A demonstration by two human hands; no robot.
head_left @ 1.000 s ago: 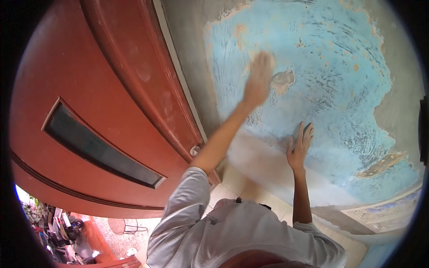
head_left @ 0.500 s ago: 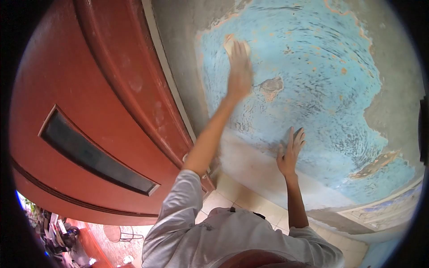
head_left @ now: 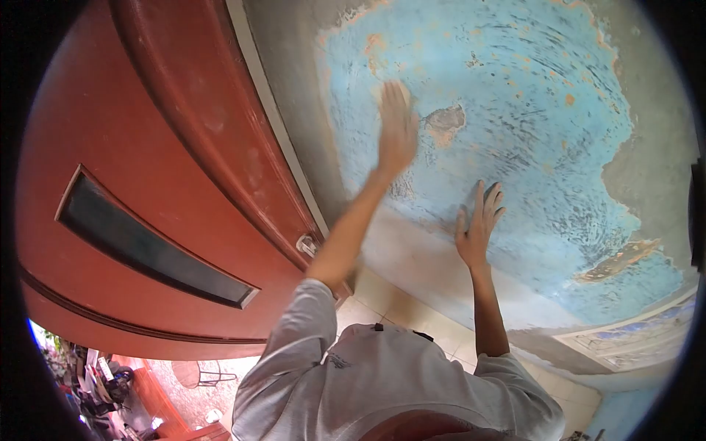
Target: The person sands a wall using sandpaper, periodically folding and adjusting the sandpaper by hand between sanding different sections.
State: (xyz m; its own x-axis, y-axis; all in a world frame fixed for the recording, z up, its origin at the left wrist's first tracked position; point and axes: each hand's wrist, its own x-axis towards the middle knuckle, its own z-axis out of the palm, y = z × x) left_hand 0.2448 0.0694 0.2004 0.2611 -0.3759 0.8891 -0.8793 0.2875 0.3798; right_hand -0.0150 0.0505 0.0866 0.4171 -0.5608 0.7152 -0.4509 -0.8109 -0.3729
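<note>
Left hand (head_left: 398, 128) has slid toward 6 o'clock on the blue-painted wall (head_left: 434, 62) in the last half second, blurred; its fingers lie close together over a pale pad (head_left: 382, 91), seemingly pressed flat to the surface. So the orange mark (head_left: 374, 50) at 11 o'clock of that hand is now clear of the pad, and contact falls on the stretch with the bare grey patch (head_left: 446, 120) at its 3 o'clock. Right hand (head_left: 478, 224), at 5 o'clock of the left, stays about put: fingers spread, nothing seen in it, apparently resting on the wall. Red door (head_left: 184, 169) at 9 o'clock of the view
</note>
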